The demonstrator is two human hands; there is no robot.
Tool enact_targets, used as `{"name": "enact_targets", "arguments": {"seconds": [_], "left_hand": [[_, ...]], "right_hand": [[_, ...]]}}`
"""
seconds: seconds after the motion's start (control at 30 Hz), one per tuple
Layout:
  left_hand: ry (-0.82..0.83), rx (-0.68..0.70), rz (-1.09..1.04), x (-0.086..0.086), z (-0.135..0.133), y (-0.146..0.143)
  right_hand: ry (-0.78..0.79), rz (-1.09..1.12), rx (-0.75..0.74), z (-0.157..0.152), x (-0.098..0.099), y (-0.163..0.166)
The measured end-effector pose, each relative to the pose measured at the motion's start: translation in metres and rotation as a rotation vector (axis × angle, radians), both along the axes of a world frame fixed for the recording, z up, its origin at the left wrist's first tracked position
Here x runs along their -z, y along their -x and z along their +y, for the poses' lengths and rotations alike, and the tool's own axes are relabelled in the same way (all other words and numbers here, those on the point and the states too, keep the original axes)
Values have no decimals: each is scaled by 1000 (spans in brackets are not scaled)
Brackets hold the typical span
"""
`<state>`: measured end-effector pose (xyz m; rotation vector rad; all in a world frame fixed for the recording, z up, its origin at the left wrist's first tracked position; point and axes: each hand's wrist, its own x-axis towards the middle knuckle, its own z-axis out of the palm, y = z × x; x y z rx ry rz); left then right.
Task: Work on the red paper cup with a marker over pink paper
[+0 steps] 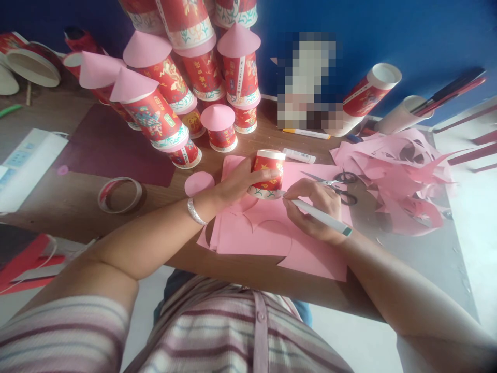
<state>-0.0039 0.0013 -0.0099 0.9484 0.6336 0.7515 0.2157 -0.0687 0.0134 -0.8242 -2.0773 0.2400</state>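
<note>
My left hand (243,181) is closed around a small red paper cup (265,178) with gold and green print, standing on pink paper. In my right hand (320,204) is a white marker pen (318,216) with a green-marked end. Its tip is at the lower right rim of the cup, over the paper. Beneath both hands lie pink paper sheets (310,259), stacked unevenly, with curved lines and a cut-out edge. Scissors (345,187) lie partly behind my right hand, and a cut pink circle (199,184) is beside my left wrist.
Stacked red cups with pink paper cones (219,118) stand at the back left. A tape roll (119,195) and a white power strip (31,168) are on the left. Pink scraps (404,186) pile up at right, near a pen cup (404,116). A glue stick (298,156) lies behind the held cup.
</note>
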Motion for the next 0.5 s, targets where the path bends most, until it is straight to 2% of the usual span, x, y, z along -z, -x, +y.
{"name": "enact_targets", "arguments": {"seconds": [0.5], "left_hand": [[-78,-23,15,-7,-1,-3]], "right_hand": [[15,18,-27,-1,0,0]]}}
